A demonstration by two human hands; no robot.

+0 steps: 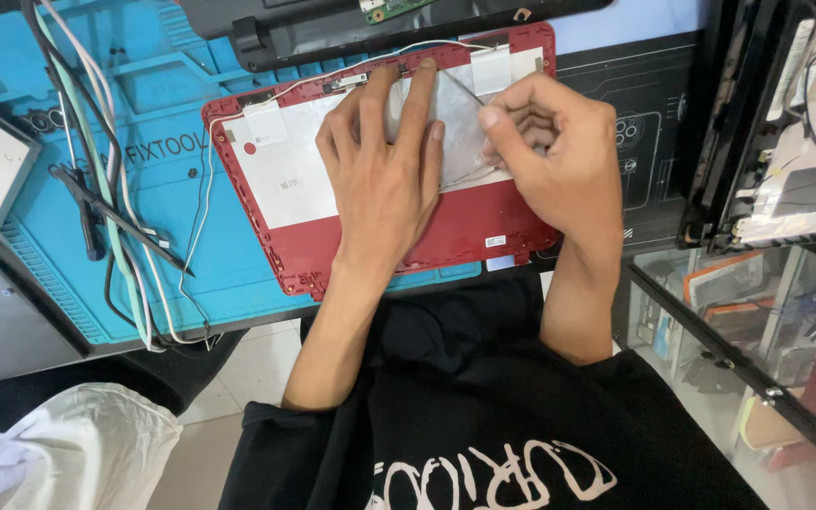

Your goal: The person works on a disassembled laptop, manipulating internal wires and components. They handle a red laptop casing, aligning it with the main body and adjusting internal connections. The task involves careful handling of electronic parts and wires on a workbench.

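Blue repair mat (172,227) carries a red laptop lid (380,241), its long axis running left to right. Left hand (384,175) lies flat, fingers spread, pressing the silvery foil sheet (460,132). Right hand (550,156), just right, pinches the foil's edge. Black tweezers (120,217) lie far left.

On the red laptop lid (380,241), a small white rectangular label (495,242) sits near its lower edge at about five o'clock. On the lid's white inner sheet (299,175), a small round red sticker (250,148) lies at nine o'clock, and a faint grey printed label (288,184) sits just right of it. Boxed packages (724,283), orange-edged, show through the glass case at four o'clock.
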